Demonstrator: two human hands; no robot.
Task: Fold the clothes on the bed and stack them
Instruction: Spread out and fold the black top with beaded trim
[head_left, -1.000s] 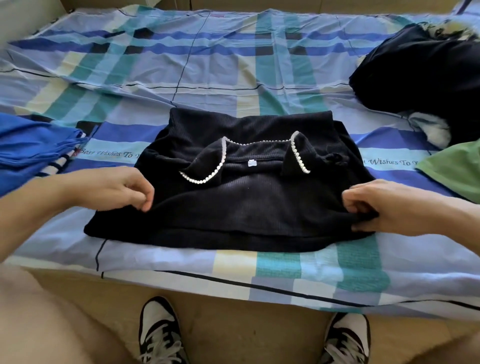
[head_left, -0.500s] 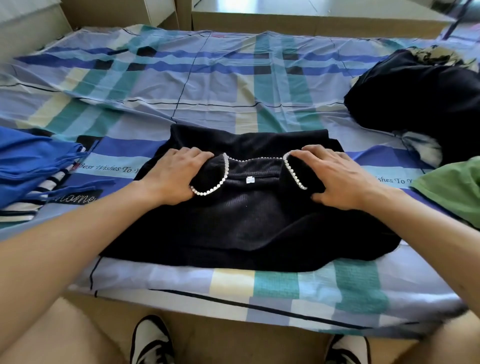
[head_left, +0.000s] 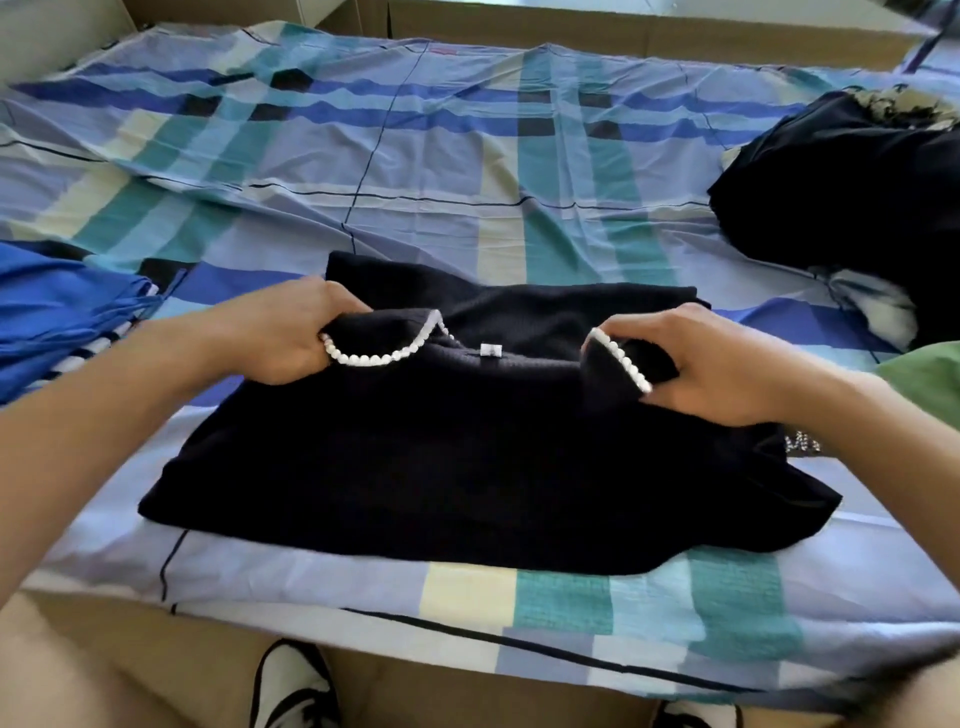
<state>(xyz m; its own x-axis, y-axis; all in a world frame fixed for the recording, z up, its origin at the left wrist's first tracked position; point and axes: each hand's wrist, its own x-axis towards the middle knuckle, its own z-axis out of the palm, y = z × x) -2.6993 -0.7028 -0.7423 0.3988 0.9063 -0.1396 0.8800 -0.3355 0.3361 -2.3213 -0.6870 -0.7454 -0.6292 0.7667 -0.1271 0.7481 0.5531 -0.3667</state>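
The bed (head_left: 524, 613) in front of me fills nearly the whole frame. It is covered by a plaid sheet (head_left: 467, 156) of blue, teal, pale yellow and lilac, crossed with thin dark lines and wrinkled toward the upper left. Along the top edge runs a tan wooden board (head_left: 623, 39), and above it, at the top right, a pale surface catches bright light. In the upper left corner is something pale grey; I cannot tell whether it is wall or furniture. At the bottom centre, below the sheet's edge, the floor (head_left: 441, 699) is plain tan. Soft daylight lies across the sheet.
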